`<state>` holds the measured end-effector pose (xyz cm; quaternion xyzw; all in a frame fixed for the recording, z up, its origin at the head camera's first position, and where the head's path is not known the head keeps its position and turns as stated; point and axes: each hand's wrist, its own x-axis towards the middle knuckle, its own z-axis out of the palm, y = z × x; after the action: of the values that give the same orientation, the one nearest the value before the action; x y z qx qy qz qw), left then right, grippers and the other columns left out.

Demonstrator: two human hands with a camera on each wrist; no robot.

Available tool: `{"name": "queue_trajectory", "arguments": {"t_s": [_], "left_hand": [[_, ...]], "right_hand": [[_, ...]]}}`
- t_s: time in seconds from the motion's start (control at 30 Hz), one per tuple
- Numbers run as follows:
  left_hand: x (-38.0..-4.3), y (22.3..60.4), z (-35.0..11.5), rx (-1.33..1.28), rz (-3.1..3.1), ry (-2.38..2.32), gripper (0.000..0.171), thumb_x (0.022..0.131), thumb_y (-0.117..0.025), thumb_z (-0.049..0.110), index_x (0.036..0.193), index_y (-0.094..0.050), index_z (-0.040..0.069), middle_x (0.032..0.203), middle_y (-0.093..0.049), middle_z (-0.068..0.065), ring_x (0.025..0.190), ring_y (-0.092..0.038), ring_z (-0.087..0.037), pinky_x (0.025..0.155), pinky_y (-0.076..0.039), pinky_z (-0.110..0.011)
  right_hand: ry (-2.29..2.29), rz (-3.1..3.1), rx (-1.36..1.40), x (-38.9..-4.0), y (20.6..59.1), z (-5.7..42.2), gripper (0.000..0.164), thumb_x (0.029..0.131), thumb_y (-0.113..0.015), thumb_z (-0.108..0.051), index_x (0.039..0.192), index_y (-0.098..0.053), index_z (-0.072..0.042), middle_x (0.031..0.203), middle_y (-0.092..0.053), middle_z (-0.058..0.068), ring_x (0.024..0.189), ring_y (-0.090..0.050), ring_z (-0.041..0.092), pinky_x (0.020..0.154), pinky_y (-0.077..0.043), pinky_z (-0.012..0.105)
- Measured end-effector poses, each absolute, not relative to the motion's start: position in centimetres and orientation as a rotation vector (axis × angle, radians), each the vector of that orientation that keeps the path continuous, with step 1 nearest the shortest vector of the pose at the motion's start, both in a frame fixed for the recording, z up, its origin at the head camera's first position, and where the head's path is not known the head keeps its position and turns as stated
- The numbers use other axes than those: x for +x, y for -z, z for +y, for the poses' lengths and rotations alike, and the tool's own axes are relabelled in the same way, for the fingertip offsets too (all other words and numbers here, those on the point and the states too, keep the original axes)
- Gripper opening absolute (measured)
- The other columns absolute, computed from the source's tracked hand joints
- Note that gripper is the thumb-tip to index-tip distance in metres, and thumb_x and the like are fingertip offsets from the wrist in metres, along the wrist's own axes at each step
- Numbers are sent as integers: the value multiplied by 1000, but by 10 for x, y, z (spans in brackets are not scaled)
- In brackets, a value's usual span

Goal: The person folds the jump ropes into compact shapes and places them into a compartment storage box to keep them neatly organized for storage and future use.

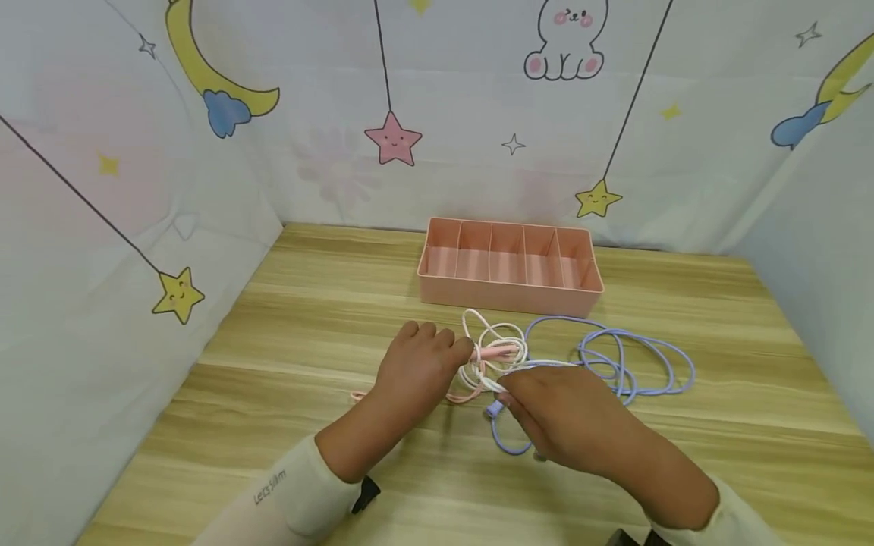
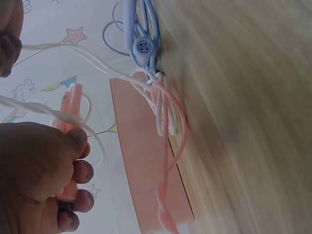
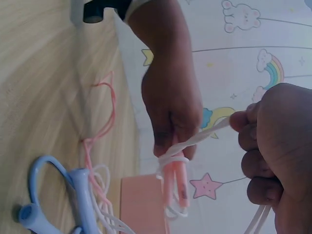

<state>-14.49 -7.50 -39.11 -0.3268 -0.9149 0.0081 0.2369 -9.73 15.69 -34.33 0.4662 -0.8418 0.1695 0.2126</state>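
In my left hand point(image 1: 418, 360) I grip the two pink handles point(image 3: 180, 183) of a skipping rope side by side, up off the table. White cord point(image 3: 204, 135) is wrapped round these handles. My right hand point(image 1: 573, 415) holds the doubled white cord in curled fingers, and the cord runs taut between the hands in the right wrist view. Below them, more white cord hangs in loops with a pink cord point(image 2: 181, 117) through it. A blue-violet skipping rope lies beside my right hand, its handle point(image 3: 84, 200) close to the white cord.
A pink box point(image 1: 505, 296) with several compartments stands behind the ropes, near the patterned cloth point(image 1: 464, 83) at the back. Loops of blue-violet cord point(image 1: 693, 371) spread right across the wood-grain table point(image 1: 287, 303). Cloth also hangs at both sides.
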Motion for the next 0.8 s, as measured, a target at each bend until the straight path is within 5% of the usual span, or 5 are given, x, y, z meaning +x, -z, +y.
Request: {"name": "queue_trajectory", "arguments": {"t_s": [0.2,0.3,0.43,0.57,0.8], "left_hand": [[-146,396,-76,-969,-2466,-41,12,91,-68,11,88,-61,19,70,-53,1,64,-48,-21,64,-37,-34],[-146,400,-78,-1061,-2421,-89,11,92,-67,15,90,-59,22,71,-53,3,65,-49,-20,64,-36,-32],[-145,403,-78,-1181,-2344,-87,7,97,-60,18,92,-58,22,76,-54,5,69,-51,-19,67,-37,-32],[-143,402,-76,-1235,-2260,30,10,102,-54,27,95,-60,23,82,-57,8,74,-52,-17,69,-38,-32],[-140,386,-70,-1061,-2240,255,10,92,-74,26,95,-68,20,84,-62,6,78,-56,-18,70,-41,-34]], "right_hand": [[-494,-2209,1154,-101,332,163,43,113,-31,-35,96,-61,-8,78,-62,-4,64,-60,14,52,-49,35],[-514,-2258,1002,-110,331,167,46,113,-29,-37,94,-59,-7,71,-54,-2,57,-50,15,47,-42,35],[-567,-2417,790,-128,337,175,26,111,-44,-22,94,-55,-5,66,-40,-2,51,-36,14,45,-33,33],[-567,-2641,652,-143,352,180,9,105,-56,-12,98,-56,-7,67,-42,-1,51,-39,16,47,-35,36],[-514,-2867,755,-143,384,167,3,101,-65,-22,101,-65,-18,71,-60,-6,54,-49,12,46,-40,35]]}}
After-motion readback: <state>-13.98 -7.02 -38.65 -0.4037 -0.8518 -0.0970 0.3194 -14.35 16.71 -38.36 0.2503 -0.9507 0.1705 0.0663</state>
